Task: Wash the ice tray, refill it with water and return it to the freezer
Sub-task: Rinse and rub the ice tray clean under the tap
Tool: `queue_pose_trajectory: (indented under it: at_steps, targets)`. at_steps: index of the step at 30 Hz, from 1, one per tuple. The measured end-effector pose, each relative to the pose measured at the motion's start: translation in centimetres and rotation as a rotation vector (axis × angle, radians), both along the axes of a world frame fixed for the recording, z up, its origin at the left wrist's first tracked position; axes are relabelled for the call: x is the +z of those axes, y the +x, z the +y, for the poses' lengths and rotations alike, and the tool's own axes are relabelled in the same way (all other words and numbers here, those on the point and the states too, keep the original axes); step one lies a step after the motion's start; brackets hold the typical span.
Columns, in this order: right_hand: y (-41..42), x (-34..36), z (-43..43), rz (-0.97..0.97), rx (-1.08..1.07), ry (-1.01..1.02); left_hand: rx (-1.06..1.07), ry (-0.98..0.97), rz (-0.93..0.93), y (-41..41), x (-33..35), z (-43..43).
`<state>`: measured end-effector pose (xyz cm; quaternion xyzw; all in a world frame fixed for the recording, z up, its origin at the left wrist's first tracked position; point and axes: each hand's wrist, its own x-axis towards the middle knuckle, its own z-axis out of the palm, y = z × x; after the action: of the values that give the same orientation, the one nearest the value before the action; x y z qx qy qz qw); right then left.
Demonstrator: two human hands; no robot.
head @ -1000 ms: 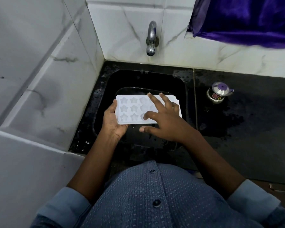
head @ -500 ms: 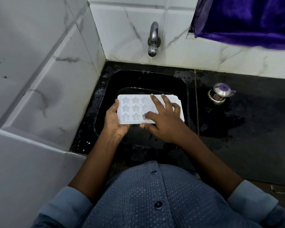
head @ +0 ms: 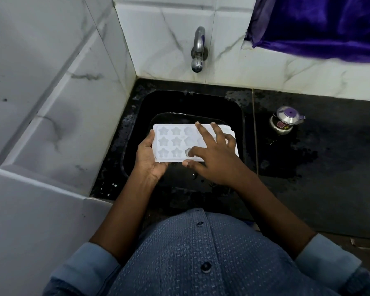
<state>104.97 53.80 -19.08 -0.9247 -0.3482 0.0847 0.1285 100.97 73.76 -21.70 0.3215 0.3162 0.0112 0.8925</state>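
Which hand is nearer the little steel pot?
Right. The right hand rests on the tray, on the side toward the pot; the left hand grips the far end.

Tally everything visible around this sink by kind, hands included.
ice tray: 1
tap: 1
sink: 1
lidded metal pot: 1
purple cloth: 1
hands: 2 (left hand, right hand)
Total: 7

Materials and surface finish

Ice tray [head: 169, 144]: matt white plastic. Tap [head: 198, 50]: polished metal. Sink [head: 141, 116]: glossy black, wet. Wall tiles [head: 165, 39]: glossy marble-look.
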Motion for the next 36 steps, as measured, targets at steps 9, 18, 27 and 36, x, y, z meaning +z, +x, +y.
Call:
queue_pose_trajectory:
  at_steps: [9,18,27,36]
  targets:
    - [-0.1,-0.5,0.3,-0.070,-0.006,0.001,-0.013,0.014,-0.013,0.2,0.5,-0.3]
    - [-0.2,-0.5,0.0,-0.056,0.061,0.021,0.003,-0.028,-0.023,0.2,0.3,0.3]
    - [-0.4,-0.4,-0.6,-0.096,0.007,-0.022,0.007,-0.009,-0.015,0.3,0.2,-0.1]
    - [-0.2,0.1,0.0,-0.066,0.026,-0.003,0.012,0.003,0.003,0.4,0.1,-0.1]
